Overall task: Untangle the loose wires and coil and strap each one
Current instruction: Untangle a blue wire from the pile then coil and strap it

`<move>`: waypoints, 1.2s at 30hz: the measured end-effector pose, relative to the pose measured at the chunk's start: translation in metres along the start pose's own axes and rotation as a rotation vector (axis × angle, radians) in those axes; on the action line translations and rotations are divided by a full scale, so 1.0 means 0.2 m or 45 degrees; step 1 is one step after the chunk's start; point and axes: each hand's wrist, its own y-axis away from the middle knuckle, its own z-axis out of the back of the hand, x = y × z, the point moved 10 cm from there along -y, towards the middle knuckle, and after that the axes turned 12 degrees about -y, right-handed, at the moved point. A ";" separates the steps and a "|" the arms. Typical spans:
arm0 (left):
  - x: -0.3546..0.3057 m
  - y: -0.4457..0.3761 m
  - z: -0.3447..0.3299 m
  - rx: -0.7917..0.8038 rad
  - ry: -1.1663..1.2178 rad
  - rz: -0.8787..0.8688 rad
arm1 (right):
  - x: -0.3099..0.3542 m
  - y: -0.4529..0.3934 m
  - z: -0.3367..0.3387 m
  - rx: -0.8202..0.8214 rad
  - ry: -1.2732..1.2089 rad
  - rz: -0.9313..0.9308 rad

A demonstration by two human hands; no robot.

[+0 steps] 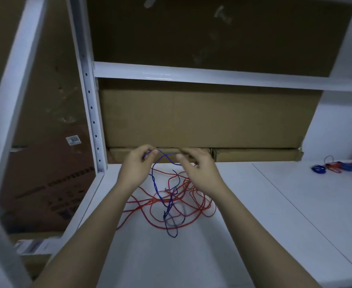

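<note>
A white metal shelving rack [92, 113] frames the scene, its lower shelf [254, 215] serving as the work surface. Large cardboard boxes [202, 115] stand at the back of that shelf, with flatter cartons beneath them; all are closed, so their contents cannot be told.

On the shelf, just below the hands, lies the tangle: a long red wire [183, 196] looped loosely over itself, with a blue wire [160, 196] threaded through it. Part of the blue wire is lifted clear of the pile, probably so its path through the red loops can be followed and pulled free.

The left hand [137, 165] pinches the blue wire between thumb and fingertips, a narrow grip at the top of the raised loop. The right hand [198, 167] holds the same strand a little farther along, fingers curled round it.

Far right on the shelf sits a small cluster of red and blue bundled wires [341, 168], likely ones already coiled; whether they are strapped is too small to tell.
</note>
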 end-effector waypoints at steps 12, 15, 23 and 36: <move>-0.31 -0.10 0.03 0.101 -0.094 -0.104 | 0.24 -0.24 0.21 -0.210 -0.128 0.209; -0.39 -0.10 0.01 0.205 0.277 -0.024 | 0.35 -0.31 0.28 -0.291 -0.297 0.219; -0.40 0.00 -0.11 0.384 0.533 0.123 | 0.43 -0.39 0.33 -0.112 -0.497 0.118; -0.11 0.10 -0.07 -0.053 0.242 0.332 | -0.05 -0.30 0.61 -0.442 -0.719 -0.171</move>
